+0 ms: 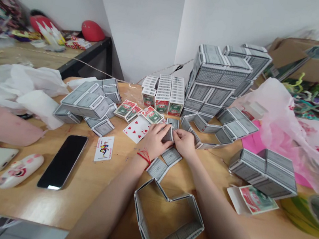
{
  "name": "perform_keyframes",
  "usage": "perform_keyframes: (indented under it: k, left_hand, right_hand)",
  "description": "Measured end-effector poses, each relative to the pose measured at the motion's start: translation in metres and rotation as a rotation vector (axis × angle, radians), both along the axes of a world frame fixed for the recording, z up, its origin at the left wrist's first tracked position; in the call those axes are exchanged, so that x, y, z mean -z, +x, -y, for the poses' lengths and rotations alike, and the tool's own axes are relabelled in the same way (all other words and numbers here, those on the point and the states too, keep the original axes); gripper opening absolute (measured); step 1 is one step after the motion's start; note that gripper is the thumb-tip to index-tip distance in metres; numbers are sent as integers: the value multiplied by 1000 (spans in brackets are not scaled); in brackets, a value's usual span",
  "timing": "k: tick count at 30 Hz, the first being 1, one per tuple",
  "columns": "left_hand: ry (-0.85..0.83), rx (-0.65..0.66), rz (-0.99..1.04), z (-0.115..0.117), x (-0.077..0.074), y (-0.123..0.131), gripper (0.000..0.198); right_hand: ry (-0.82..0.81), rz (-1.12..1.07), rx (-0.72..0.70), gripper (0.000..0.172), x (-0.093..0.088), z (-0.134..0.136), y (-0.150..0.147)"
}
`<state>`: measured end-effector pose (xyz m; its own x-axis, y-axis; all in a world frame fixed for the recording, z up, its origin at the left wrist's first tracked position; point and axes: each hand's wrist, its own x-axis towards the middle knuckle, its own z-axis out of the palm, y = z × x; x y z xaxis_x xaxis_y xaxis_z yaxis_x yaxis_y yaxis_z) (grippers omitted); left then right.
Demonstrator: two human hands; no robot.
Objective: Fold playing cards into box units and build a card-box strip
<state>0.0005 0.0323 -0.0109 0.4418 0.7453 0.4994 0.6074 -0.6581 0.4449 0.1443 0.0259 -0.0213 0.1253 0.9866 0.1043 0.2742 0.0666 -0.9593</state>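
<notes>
Both hands meet at the middle of the table over a folded grey-backed card (168, 135). My left hand (155, 139) has its fingers closed around the card's left side and top. My right hand (184, 142) pinches its right edge. Two grey cards (158, 169) lie flat just below the hands. Nearer to me, between my forearms, a heart-shaped frame of joined cards (166, 224) stands on the table. An open frame of joined cards (202, 132) is right of my right hand. Left of my left hand lies a ten-of-hearts-like card (136, 129), face up.
Stacked card blocks (213, 79) rise at the back, beside rows of card boxes (163, 92). More card blocks stand left (84, 100) and right (265, 171). A phone (63, 161), a joker card (104, 148), green tape (310, 212) and pink plastic (284, 126) lie around.
</notes>
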Motion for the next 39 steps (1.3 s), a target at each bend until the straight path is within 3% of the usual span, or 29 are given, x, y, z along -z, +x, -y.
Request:
perform_keyframes:
  k: [9, 16, 23, 33, 39]
  left_hand:
    - [5, 2, -32, 1, -1, 0, 57]
    - [24, -63, -20, -1, -2, 0, 55]
    - [58, -67, -19, -1, -4, 1, 59]
    - [80, -88, 9, -4, -1, 1, 55]
    - [115, -63, -3, -4, -1, 1, 49]
  right_hand:
    - [-67, -37, -16, 23, -6, 6, -2]
    - [-93, -200, -179, 18, -11, 4, 1]
    - [-154, -207, -154, 23, -8, 1, 1]
    - [-37, -61, -107, 27, 1, 3, -2]
    - [90, 28, -136, 17, -2, 6, -3]
